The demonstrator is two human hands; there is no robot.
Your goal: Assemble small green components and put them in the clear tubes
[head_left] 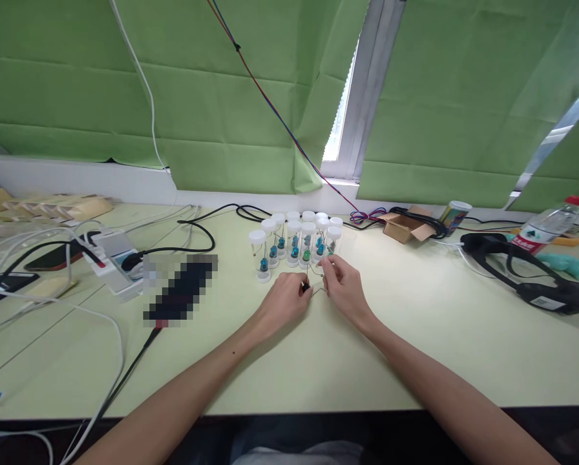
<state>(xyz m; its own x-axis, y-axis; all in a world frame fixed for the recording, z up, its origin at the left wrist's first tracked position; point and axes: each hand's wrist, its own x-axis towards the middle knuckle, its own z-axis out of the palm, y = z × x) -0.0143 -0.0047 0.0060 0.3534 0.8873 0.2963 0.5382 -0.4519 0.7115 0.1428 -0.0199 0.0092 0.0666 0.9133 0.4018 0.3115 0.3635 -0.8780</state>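
My left hand (287, 302) rests low over the table, its fingers closed round a small black piece (305, 286) with thin bent wires standing out of it. Just to the right, my right hand (344, 284) pinches the end of a thin wire (315, 271) that seems to belong to the same piece; the fingertips hide the exact join. Right behind both hands stands a cluster of clear tubes with white caps (307, 227). Small blue or green pieces with wires are inside them. One capped tube (263, 258) stands at the cluster's left front.
A blurred-out dark device (183, 290) with a cable lies to the left, beside a white power strip (119, 261) and tangled cables. An open cardboard box (406, 226), a printed can (454, 216), a black headset (526, 271) and a plastic bottle (544, 226) are on the right.
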